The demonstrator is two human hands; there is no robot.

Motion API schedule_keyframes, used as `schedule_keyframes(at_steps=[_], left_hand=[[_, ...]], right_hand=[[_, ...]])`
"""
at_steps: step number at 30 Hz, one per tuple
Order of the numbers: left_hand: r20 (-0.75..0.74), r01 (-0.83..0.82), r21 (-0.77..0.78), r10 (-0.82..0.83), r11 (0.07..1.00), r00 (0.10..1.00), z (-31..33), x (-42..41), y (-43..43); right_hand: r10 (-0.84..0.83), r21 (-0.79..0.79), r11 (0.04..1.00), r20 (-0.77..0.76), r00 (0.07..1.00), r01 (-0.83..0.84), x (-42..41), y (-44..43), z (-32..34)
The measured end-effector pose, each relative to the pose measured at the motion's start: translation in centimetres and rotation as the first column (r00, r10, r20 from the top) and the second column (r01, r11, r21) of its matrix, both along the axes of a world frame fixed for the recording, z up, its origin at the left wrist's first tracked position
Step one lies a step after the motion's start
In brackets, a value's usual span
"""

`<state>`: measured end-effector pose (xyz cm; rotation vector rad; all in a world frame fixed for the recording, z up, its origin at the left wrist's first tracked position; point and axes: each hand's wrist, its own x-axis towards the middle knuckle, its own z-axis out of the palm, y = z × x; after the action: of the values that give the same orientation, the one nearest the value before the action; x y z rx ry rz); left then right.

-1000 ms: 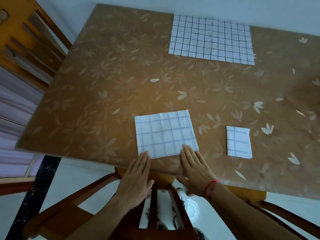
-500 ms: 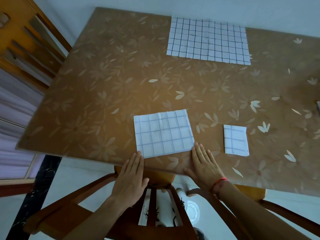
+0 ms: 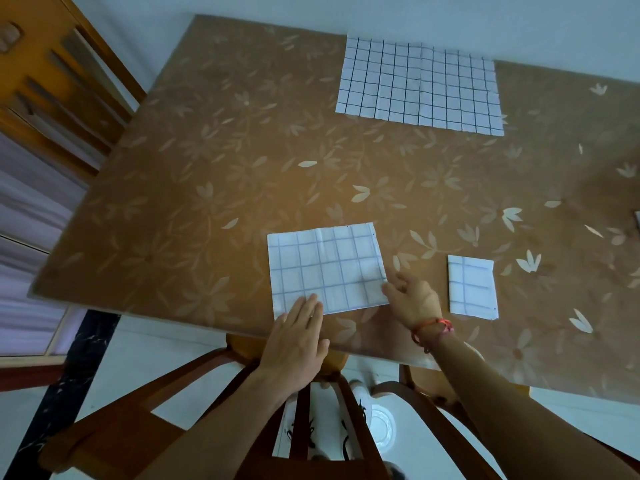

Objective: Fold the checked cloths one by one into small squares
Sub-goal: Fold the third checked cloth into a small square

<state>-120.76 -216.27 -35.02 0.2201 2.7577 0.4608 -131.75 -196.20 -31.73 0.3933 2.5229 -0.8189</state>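
Note:
A half-folded checked cloth [image 3: 325, 265] lies flat near the table's front edge. My left hand [image 3: 298, 337] rests palm down, its fingertips pressing the cloth's near left part. My right hand [image 3: 412, 299], with a red thread on its wrist, is at the cloth's right edge, thumb and curled fingers pinching that edge near the lower right corner. To the right, apart from my hands, sits a small folded checked square [image 3: 471, 287]. A large checked cloth [image 3: 420, 86] is spread flat at the far edge.
The table [image 3: 207, 188] has a brown flower-patterned cover. Two wooden chairs [image 3: 207, 393] stand below the front edge, under my arms. A wooden cabinet [image 3: 41, 74] stands at the far left. A white wall runs behind the table.
My right hand slid from the cloth's near edge to its right edge and curled its fingers there. My left hand moved forward onto the cloth's near left part.

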Motion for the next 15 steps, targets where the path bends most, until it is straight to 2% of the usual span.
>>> schedule_keyframes(at_steps=[4,8,12,15], left_hand=[[0.016,-0.005,-0.043,0.006,0.999,1.0,-0.4,-0.1,0.0],[0.01,-0.006,-0.024,0.006,1.0,1.0,-0.7,0.0,-0.2],[-0.009,-0.012,-0.015,0.012,1.0,1.0,-0.8,-0.2,-0.2],[-0.01,-0.017,-0.003,0.017,1.0,1.0,-0.7,-0.1,-0.3]], right_hand=[[-0.196,-0.127,0.969,0.118,0.974,0.21,-2.0,0.4,0.2],[-0.329,-0.264,0.882,0.246,0.912,0.39,-3.1,0.2,0.2],[-0.384,-0.393,0.79,0.282,0.879,0.471,-3.6,0.6,-0.2],[-0.416,-0.408,0.761,0.29,0.862,0.505,-4.0,0.4,0.1]])
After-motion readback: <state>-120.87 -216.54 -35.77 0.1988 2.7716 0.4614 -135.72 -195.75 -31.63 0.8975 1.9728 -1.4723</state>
